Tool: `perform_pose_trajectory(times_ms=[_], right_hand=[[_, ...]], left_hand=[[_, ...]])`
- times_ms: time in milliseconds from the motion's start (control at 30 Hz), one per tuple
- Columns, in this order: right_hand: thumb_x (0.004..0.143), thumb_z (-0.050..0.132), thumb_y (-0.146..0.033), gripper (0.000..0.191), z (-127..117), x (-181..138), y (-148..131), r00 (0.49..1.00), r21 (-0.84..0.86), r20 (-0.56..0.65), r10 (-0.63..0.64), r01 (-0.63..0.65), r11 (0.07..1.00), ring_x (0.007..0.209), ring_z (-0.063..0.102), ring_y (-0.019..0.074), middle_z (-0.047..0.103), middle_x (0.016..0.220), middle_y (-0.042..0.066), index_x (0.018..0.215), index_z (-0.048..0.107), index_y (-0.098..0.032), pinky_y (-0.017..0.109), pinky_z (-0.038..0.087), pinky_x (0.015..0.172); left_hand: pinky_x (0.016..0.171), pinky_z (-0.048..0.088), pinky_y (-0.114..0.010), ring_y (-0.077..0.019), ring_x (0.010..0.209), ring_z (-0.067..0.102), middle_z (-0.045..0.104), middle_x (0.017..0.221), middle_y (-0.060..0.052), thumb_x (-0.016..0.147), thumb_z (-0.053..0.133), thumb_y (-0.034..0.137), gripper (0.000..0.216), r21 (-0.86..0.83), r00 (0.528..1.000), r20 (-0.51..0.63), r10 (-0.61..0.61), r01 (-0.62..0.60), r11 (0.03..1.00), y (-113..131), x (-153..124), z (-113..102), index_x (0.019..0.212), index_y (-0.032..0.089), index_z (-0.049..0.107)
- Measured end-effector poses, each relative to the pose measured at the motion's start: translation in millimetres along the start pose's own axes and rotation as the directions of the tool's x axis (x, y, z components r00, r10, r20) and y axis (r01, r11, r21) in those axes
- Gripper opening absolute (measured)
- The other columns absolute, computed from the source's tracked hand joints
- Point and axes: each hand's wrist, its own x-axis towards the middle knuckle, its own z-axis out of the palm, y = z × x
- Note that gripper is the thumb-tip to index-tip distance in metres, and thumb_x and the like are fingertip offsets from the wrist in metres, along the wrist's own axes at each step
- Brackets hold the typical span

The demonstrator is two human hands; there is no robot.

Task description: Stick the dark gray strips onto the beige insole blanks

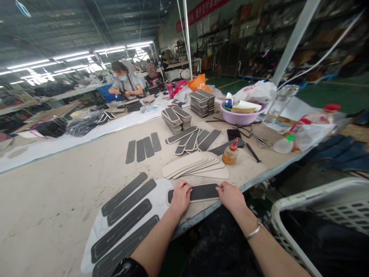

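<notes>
A long, rounded panel point(205, 191), dark on top with a pale border, lies at the table's near edge. My left hand point(181, 195) presses down near its left end, fingers curled together at its edges. At the right end, my right hand point(231, 195) pinches the panel's corner between thumb and fingers. Just beyond it, beige panels point(190, 164) are fanned out. Several dark strips point(131, 202) with shiny streaks rest on a white sheet point(163, 190) to the left. A squeeze bottle point(230, 155) with a red nozzle and amber contents stands behind my right hand.
Dark-topped panels lie in a loose pile point(190, 140) and stacks point(174, 119). More dark strips point(140, 150) sit mid-table. A purple basin point(242, 117), scissors point(261, 141) and black phone point(234, 134) are at right. A white basket point(275, 209) borders my right side. A co-worker point(127, 86) sits across.
</notes>
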Motion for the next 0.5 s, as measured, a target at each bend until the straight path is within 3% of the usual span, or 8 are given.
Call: perform_pose_trajectory(times_ms=[300,500], right_hand=[[0.079,0.046,-0.049,0.031,-2.8,9.1,10.2,1.0,-0.013,0.006,-0.022,0.022,1.0,0.075,0.06,0.0209,0.064,0.074,0.006,0.079,0.057,-0.02,0.029,0.038,0.064],[0.078,0.046,-0.049,0.031,-4.4,10.3,27.5,0.993,0.216,-0.044,-0.107,0.114,0.97,0.065,0.057,0.0144,0.062,0.064,-0.001,0.072,0.057,-0.021,0.024,0.037,0.061]], left_hand=[[0.082,0.042,-0.031,-0.0166,0.088,0.05,0.054,0.09,-0.006,0.083,0.047,0.015,0.016,0.041,1.0,0.026,0.0,-0.001,0.999,1.7,0.4,-0.6,0.084,0.017,0.062],[0.083,0.042,-0.032,-0.0171,0.089,0.049,0.054,0.091,-0.005,0.082,0.046,0.012,0.017,0.037,0.999,0.037,-0.009,0.008,0.999,4.6,0.8,-2.9,0.084,0.017,0.062]])
